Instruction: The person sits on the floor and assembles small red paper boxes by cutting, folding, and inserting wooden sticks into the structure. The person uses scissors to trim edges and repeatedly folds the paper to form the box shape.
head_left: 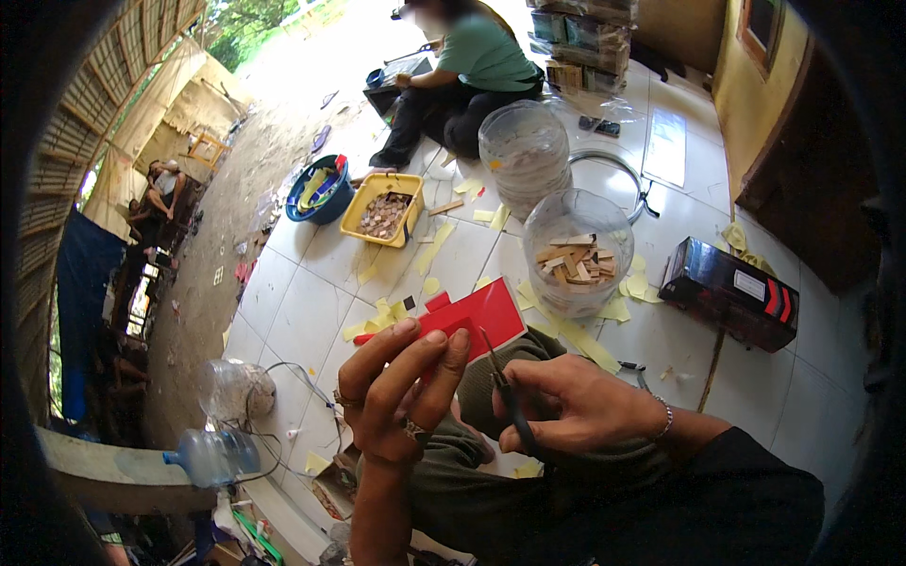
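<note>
My left hand is closed on a red sheet with a pale edge, pinching its lower left part between fingers and thumb. In my right hand is a pair of dark-handled scissors, its handles gripped by thumb and fingers. The blades point up and away, close against the sheet's lower edge; whether they are cutting into it I cannot tell. Both hands are above my knees, in dark green trousers. Yellow scraps lie scattered on the tiles beyond the sheet.
A clear tub of wooden pieces stands ahead, another clear tub behind it. Farther left are a yellow basin and a blue bucket. A black box is at right, plastic bottles at lower left. Another person sits at the back.
</note>
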The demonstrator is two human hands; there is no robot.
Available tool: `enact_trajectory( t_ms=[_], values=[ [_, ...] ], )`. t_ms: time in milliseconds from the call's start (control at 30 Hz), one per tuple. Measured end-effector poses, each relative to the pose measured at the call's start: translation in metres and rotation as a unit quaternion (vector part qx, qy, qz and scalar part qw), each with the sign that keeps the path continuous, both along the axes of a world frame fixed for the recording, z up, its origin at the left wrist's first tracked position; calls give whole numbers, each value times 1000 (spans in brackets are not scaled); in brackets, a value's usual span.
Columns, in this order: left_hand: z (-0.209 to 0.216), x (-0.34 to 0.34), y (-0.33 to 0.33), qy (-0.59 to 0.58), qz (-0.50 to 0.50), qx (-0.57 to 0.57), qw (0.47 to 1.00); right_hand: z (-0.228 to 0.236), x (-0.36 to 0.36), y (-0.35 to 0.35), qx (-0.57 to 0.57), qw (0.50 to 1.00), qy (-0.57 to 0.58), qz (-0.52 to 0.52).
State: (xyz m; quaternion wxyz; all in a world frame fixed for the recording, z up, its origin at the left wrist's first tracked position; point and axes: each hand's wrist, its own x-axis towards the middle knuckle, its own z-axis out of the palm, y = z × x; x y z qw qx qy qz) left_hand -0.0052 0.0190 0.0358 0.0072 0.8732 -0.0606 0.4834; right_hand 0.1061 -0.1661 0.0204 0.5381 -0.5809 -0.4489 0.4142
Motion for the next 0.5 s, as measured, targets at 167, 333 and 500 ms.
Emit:
enact_trajectory(
  t_ms=[167,333,500],
  values=[
    [1,12,5,-7,-13,-34,999,-37,14,-30,5,991,-63,-117],
    [-9,27,12,-2,-24,-302,953,-157,40,-85,-211,899,-220,-315],
    [-21,39,19,-11,-80,-660,747,-319,20,-166,-460,816,-281,-209]
  ],
)
